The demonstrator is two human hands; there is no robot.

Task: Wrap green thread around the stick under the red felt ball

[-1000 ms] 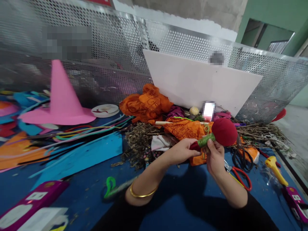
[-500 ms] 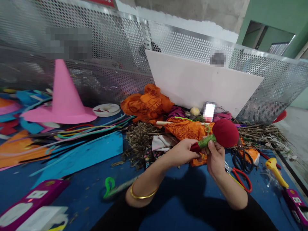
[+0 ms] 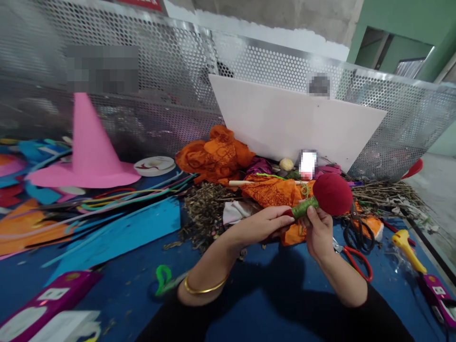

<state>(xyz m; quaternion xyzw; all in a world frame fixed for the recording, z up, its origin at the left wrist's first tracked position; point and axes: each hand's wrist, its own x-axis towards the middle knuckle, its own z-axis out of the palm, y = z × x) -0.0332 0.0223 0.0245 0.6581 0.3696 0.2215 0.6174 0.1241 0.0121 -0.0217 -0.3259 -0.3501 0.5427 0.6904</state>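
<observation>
A round red cloth-covered ball on a short handle (image 3: pixel 333 194) is held between my two hands, tilted up to the right. Green yarn (image 3: pixel 305 207) is wound around the handle below the ball. My left hand (image 3: pixel 269 223), with a gold bangle at the forearm, closes on the handle's dark red lower end. My right hand (image 3: pixel 319 232) pinches the yarn-wrapped part just under the ball, thumb on top. A loose loop of green yarn stands above the wrap. Behind the hands lies orange patterned cloth (image 3: pixel 274 191).
A pink cone hat (image 3: pixel 89 152) and a white ribbon roll (image 3: pixel 154 166) stand at left. Dried plant bits (image 3: pixel 204 213) lie mid-table. Red-handled scissors (image 3: pixel 358 262), black scissors (image 3: pixel 359 232) and a yellow glue gun (image 3: pixel 409 249) lie at right. A white board (image 3: pixel 292 118) leans behind a lit phone (image 3: pixel 308 164).
My left hand's fingers have straightened somewhat and lie flatter along the handle's lower end. My right hand keeps its pinch under the ball. The whole view has shifted slightly.
</observation>
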